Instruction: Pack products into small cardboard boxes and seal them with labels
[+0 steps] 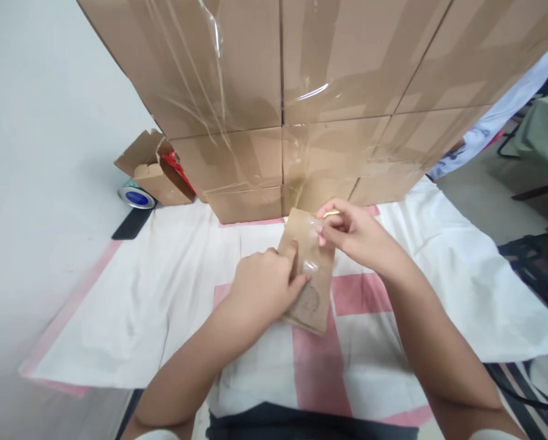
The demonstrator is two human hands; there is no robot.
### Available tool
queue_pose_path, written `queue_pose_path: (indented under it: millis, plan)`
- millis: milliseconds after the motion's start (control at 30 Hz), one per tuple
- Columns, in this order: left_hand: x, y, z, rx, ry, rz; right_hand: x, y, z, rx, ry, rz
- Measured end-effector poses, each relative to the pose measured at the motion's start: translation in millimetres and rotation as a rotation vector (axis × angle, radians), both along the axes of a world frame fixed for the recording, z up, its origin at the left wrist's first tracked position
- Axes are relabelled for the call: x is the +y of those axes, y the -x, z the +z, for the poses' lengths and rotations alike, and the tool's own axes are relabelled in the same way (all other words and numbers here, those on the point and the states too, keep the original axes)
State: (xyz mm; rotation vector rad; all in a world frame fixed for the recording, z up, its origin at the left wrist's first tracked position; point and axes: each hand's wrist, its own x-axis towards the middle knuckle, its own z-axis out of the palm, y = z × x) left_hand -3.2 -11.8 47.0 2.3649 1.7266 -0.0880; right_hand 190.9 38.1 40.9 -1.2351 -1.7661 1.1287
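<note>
A small brown paper pouch (311, 287) with a clear window lies on the white and pink cloth (173, 305) in the middle of the view. My left hand (262, 287) rests on its left side, fingers curled and pressing it down. My right hand (351, 235) is closed in a pinch at the pouch's top right corner, where a thin yellowish strip (331, 213) shows at the fingertips.
A wall of taped cardboard boxes (274, 91) stands just behind the pouch. At the back left are a small open carton (155, 168), a blue tape roll (136, 197) and a flat dark object (131, 223). A dark chair frame (537, 269) is at the right.
</note>
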Motion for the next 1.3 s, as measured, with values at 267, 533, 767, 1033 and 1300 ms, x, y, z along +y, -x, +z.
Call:
queue_pose_path:
  millis: [267,533,767,1033,1300]
  plan:
    - [12.1,9.8,7.0,-0.036,0.005,-0.172,-1.2,13.4,-15.8,-0.171,0.171,0.006]
    - [22.2,25.0,-2.1,-0.174,-0.041,-0.214,-3.3,21.5,-1.3,-0.423,0.09,-0.026]
    - [25.9,25.5,0.8,-0.102,0.005,-0.24,-4.9,17.3,-4.0,-0.458,0.113,-0.045]
    - [28.4,26.3,0.5,-0.125,-0.005,-0.238,0.6,0.6,1.5,-0.634,0.187,-0.191]
    - [22.9,23.6,-3.9,-0.157,-0.141,-0.311,-18.5,-29.7,-24.7,-0.338,0.437,-0.257]
